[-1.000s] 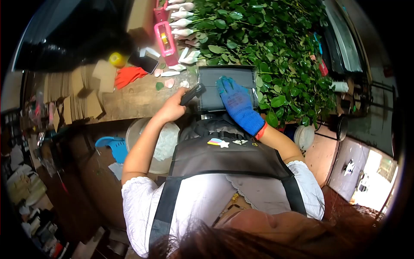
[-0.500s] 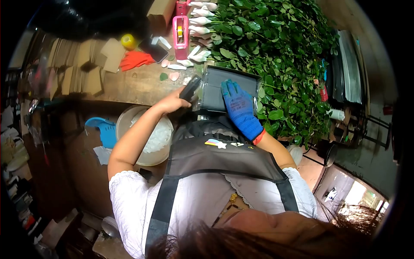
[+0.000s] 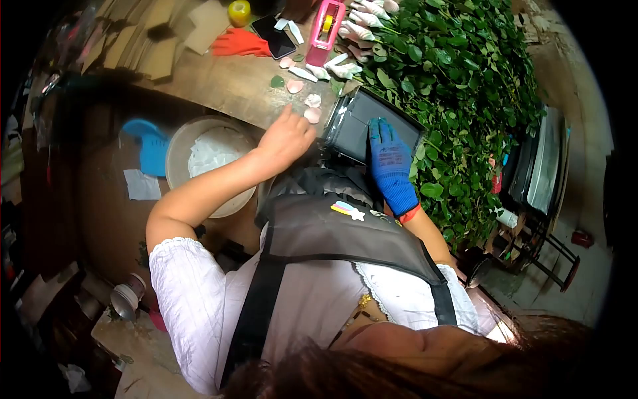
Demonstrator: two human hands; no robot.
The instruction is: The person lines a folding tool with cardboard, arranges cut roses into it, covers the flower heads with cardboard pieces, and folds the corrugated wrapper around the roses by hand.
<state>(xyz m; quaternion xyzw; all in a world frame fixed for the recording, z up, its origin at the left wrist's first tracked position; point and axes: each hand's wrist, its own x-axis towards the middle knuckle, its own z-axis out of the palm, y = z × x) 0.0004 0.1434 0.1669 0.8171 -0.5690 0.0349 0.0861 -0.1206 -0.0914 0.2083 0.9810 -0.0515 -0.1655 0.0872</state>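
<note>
My left hand [image 3: 288, 138] is bare and hovers at the table's front edge. Its fingers are slightly bent and apart, and I see nothing in them. Beside its fingertips lie loose pale pink petals [image 3: 312, 116]. My right hand [image 3: 391, 163] wears a blue glove with green-stained fingertips. It lies flat, fingers stretched out, on a dark rectangular tray-like object [image 3: 352, 126] at the table edge. A dark glossy strip [image 3: 339, 113] runs along that object's left side. Behind it, wrapped white flower heads [image 3: 359, 30] end the leafy green stems [image 3: 452, 86].
A pink tape dispenser [image 3: 324, 33], a phone [image 3: 274, 36], an orange-red glove [image 3: 242, 43] and a yellow tape roll [image 3: 240, 13] lie on the table [image 3: 226, 80]. Cardboard pieces [image 3: 156, 40] stand at the far left. Below are a bucket [image 3: 178, 149] with white scraps and a blue plastic thing [image 3: 153, 149].
My left hand has let go of the dark bar-like object it held and moved near the petals. My right hand stays on the tray-like object. The whole view has shifted and turned.
</note>
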